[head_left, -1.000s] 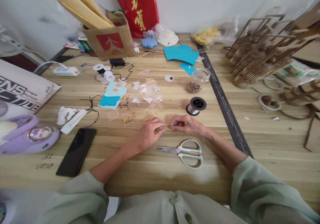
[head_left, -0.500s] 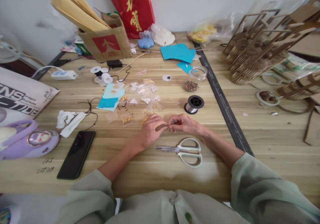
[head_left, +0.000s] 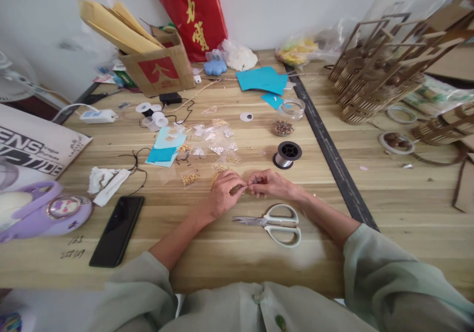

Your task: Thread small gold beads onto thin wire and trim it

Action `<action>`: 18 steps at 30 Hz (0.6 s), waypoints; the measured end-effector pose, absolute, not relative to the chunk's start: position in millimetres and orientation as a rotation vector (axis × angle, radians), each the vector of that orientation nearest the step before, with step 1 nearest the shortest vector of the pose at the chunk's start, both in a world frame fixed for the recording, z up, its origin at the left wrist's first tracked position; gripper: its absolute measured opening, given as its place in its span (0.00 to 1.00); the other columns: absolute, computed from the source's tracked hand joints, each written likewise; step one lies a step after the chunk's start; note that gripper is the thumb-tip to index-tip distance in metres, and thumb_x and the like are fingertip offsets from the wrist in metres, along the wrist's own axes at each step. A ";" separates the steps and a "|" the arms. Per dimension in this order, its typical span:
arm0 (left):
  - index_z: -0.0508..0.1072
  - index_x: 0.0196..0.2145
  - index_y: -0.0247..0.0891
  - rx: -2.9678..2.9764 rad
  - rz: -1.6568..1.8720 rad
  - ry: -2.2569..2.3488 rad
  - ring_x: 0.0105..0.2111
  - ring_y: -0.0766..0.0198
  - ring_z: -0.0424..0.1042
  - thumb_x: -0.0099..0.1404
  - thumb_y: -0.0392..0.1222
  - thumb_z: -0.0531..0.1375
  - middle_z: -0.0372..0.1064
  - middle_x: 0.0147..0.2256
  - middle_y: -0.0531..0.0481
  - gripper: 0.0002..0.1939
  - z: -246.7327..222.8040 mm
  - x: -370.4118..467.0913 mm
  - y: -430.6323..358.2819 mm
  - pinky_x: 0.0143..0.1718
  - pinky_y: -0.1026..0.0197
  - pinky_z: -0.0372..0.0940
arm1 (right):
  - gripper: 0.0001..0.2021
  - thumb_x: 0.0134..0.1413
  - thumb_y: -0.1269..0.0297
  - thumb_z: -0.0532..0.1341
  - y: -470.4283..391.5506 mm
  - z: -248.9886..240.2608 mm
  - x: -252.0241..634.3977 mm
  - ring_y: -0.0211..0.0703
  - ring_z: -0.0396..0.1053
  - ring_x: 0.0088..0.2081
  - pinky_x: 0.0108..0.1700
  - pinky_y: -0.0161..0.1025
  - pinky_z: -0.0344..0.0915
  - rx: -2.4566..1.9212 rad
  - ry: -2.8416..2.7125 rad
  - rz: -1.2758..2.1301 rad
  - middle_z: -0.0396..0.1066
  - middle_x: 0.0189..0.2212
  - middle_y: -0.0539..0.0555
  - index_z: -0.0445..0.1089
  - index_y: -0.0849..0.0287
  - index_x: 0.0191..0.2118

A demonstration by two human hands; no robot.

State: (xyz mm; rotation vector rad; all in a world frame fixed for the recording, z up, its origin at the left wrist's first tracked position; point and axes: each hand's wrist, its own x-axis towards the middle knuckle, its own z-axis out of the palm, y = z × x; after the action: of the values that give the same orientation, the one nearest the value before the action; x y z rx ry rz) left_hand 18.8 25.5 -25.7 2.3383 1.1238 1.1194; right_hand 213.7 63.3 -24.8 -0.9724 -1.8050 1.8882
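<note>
My left hand and my right hand meet fingertip to fingertip above the table, both closed in a pinch. A tiny gold-coloured piece shows between the fingertips, too small to name. Just below the hands lie scissors with pale handles, their blades pointing left and slightly apart. A black spool of clear thread stands beyond my right hand. Several small bags of gold beads and silver beads are spread beyond and left of my left hand.
A black phone and a purple device lie at left. Blue cards, a glass jar and a heap of mixed beads are farther back. Woven baskets stand right of the black strip.
The fingertips have parted slightly, and a small gold glint shows between them. The view has shifted a little; the table things lie as before.
</note>
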 end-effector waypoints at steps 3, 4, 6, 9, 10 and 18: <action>0.72 0.28 0.36 2.245 1.137 1.135 0.33 0.61 0.69 0.59 0.33 0.59 0.72 0.28 0.47 0.03 -27.5 16.9 26.3 0.38 0.58 0.65 | 0.11 0.50 0.59 0.62 63.8 -24.0 215.0 0.32 0.66 0.25 0.23 0.28 0.62 -0.964 -1.805 1.878 0.70 0.25 0.50 0.68 0.63 0.33; 0.72 0.28 0.36 2.200 1.140 1.143 0.33 0.61 0.70 0.58 0.32 0.59 0.72 0.28 0.47 0.03 -27.8 15.9 26.5 0.37 0.59 0.65 | 0.10 0.51 0.59 0.62 63.9 -23.6 215.6 0.32 0.66 0.25 0.23 0.28 0.62 -0.961 -1.805 1.871 0.70 0.25 0.50 0.68 0.63 0.33; 0.72 0.28 0.36 2.107 1.135 1.169 0.32 0.62 0.70 0.58 0.32 0.59 0.72 0.29 0.47 0.03 -27.6 13.7 26.8 0.37 0.59 0.65 | 0.09 0.50 0.61 0.62 64.3 -22.8 216.7 0.32 0.66 0.25 0.23 0.28 0.62 -0.959 -1.807 1.854 0.70 0.25 0.50 0.68 0.62 0.33; 0.72 0.28 0.36 1.992 1.109 1.204 0.32 0.62 0.72 0.58 0.32 0.60 0.73 0.30 0.47 0.03 -26.1 11.1 26.6 0.37 0.60 0.66 | 0.08 0.50 0.63 0.61 65.3 -21.7 218.7 0.32 0.65 0.24 0.23 0.28 0.60 -0.957 -1.837 1.811 0.70 0.25 0.49 0.67 0.62 0.34; 0.73 0.28 0.36 1.967 1.096 1.211 0.32 0.62 0.72 0.58 0.33 0.60 0.74 0.30 0.47 0.02 -25.8 10.6 26.4 0.37 0.60 0.66 | 0.07 0.50 0.64 0.61 65.8 -21.4 219.6 0.32 0.65 0.24 0.23 0.28 0.60 -0.959 -1.857 1.786 0.70 0.25 0.49 0.67 0.62 0.34; 0.73 0.27 0.35 1.927 1.078 1.225 0.32 0.62 0.72 0.57 0.34 0.61 0.74 0.29 0.47 0.02 -29.2 11.8 25.9 0.36 0.61 0.67 | 0.07 0.50 0.68 0.59 70.6 -17.9 227.0 0.35 0.67 0.28 0.31 0.32 0.63 -0.955 -2.096 1.571 0.72 0.27 0.51 0.71 0.64 0.36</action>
State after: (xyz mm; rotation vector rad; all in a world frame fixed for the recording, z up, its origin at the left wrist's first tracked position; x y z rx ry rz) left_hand 11.8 25.9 -29.2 1.9273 1.2252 1.0785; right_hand 227.0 70.6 -17.9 -0.9551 -2.0961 1.5713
